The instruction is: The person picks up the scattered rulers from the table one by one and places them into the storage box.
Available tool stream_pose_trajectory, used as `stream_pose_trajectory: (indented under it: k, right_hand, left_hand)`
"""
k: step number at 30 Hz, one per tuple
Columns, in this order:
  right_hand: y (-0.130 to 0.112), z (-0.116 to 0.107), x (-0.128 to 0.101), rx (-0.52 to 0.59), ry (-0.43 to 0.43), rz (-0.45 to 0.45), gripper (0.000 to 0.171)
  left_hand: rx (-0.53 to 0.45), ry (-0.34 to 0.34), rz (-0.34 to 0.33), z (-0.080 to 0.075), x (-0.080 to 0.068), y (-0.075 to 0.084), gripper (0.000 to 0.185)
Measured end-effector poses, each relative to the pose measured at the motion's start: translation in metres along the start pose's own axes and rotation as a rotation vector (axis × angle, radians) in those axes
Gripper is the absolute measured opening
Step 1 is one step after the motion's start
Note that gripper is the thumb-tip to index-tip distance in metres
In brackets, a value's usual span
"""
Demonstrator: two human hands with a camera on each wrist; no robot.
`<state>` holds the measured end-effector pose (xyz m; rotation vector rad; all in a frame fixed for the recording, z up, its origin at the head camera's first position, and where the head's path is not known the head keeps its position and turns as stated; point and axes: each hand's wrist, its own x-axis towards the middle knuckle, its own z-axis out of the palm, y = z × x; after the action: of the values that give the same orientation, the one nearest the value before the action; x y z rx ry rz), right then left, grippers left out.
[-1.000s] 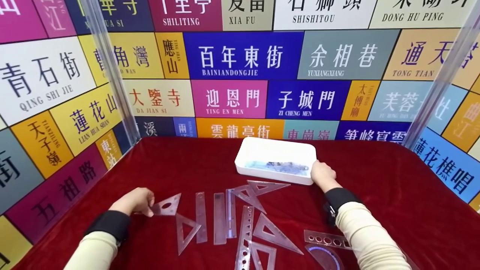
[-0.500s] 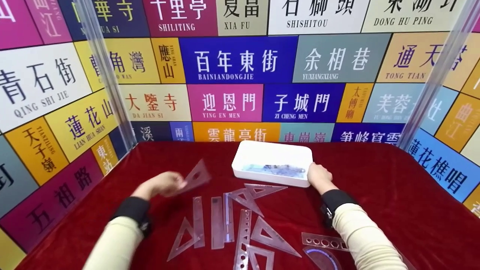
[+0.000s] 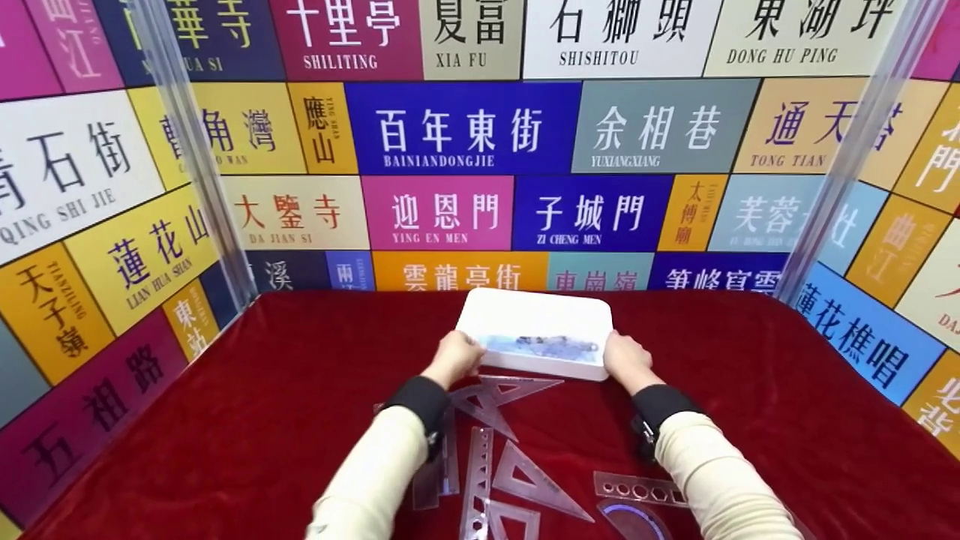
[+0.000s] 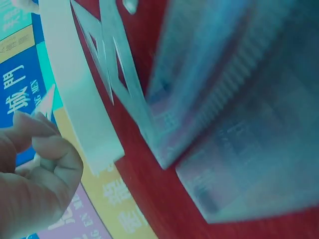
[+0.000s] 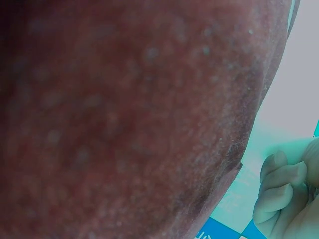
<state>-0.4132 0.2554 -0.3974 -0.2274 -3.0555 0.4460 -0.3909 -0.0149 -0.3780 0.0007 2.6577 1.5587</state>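
Note:
At the back of the table, my left hand [image 3: 456, 358] is at the left end of a white plastic tray [image 3: 544, 369]. In the left wrist view, its thumb and fingers pinch a clear set square [image 4: 46, 103]; only a pale tip shows past the fingertips. My right hand [image 3: 628, 358] grips the tray's right end, fingers curled at the wall in the right wrist view. Bluish clear pieces [image 3: 547, 345] lie in the tray. In front are a long ruler with cut-outs [image 3: 480, 465], a set square [image 3: 551, 499] and more clear rulers, partly hidden by my left sleeve.
A hole template [image 3: 637, 489] and a protractor [image 3: 634, 521] lie by my right forearm. Two overlapping set squares [image 3: 499, 427] lie just in front of the tray. Red cloth [image 3: 262, 420] covers the table. Clear posts [image 3: 847, 157] rise at the back corners before a printed wall.
My left hand has picked up the set square from the left of the table and carried it right to the tray's left end. The right hand keeps its grip on the tray.

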Motion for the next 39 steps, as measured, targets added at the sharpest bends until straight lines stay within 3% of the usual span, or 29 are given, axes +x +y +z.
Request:
stream_pose_trajectory:
  k: [6,9,15,18,22,26,29,31,34,39]
  right_hand:
    - [-0.002,0.003,-0.002,-0.001,0.018,-0.010,0.029]
    - [-0.003,0.004,-0.003,0.006,0.021,-0.016,0.030]
    - [-0.002,0.003,-0.002,0.011,0.025,-0.017,0.029]
    - [-0.003,0.001,-0.001,0.010,0.026,-0.019,0.029]
    - [-0.003,0.000,0.000,0.008,0.019,-0.023,0.030]
    - [-0.002,-0.002,-0.001,0.009,0.013,-0.018,0.031]
    - [-0.001,-0.002,-0.002,0.008,0.007,-0.014,0.031]
    - [0.000,-0.002,-0.002,0.005,0.001,-0.013,0.032]
    - [0.000,-0.001,-0.001,-0.005,-0.012,-0.016,0.032]
    - [0.000,0.000,-0.001,-0.011,-0.008,-0.009,0.032]
  left_hand:
    - [0.127,0.156,0.026,0.007,0.008,-0.002,0.037]
    - [0.170,0.221,0.048,0.007,0.010,-0.008,0.039]
    - [0.146,0.257,0.073,0.009,0.020,-0.011,0.039]
    - [0.135,0.279,0.214,0.016,0.062,-0.047,0.039]
    - [0.139,0.188,0.338,0.010,0.073,-0.063,0.042]
    - [0.280,-0.086,0.468,-0.017,0.015,-0.032,0.030]
    - [0.485,-0.338,0.590,-0.034,-0.009,-0.030,0.024]
    - [0.629,-0.454,0.601,-0.044,-0.018,-0.036,0.026]
    - [0.790,-0.510,0.600,-0.056,-0.024,-0.048,0.034]
    - [0.924,-0.462,0.652,-0.064,-0.026,-0.057,0.039]
